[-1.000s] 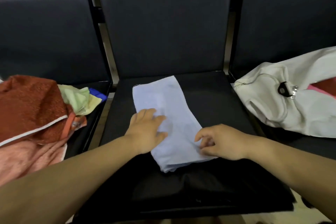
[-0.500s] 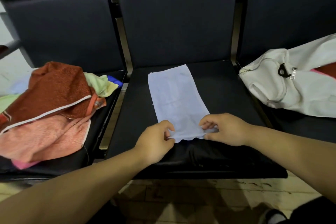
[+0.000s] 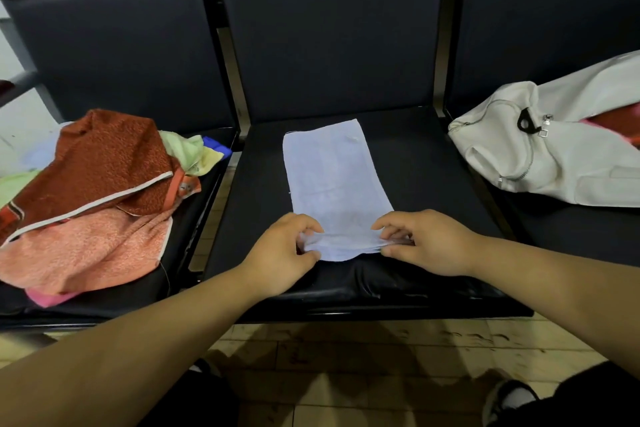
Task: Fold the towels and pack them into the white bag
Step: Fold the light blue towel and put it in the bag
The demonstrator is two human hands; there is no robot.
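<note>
A pale blue towel (image 3: 332, 177), folded into a long strip, lies on the middle black seat (image 3: 422, 184). My left hand (image 3: 284, 253) pinches its near left corner and my right hand (image 3: 426, 239) pinches its near right corner. The near edge is bunched and slightly lifted between my fingers. The white bag (image 3: 554, 156) lies on its side on the right seat, its zip open, with something red and pink showing inside at the right edge.
On the left seat sits a heap of unfolded towels (image 3: 93, 191): rust red, orange-pink, light green, yellow and blue. Chair backs rise behind all the seats. Tiled floor (image 3: 346, 367) and a shoe (image 3: 509, 399) lie below the seat's front edge.
My left hand slid from pressing flat on the towel's middle to its near left corner. Both hands now pinch the near edge, which has lifted a little. The view tilted downward.
</note>
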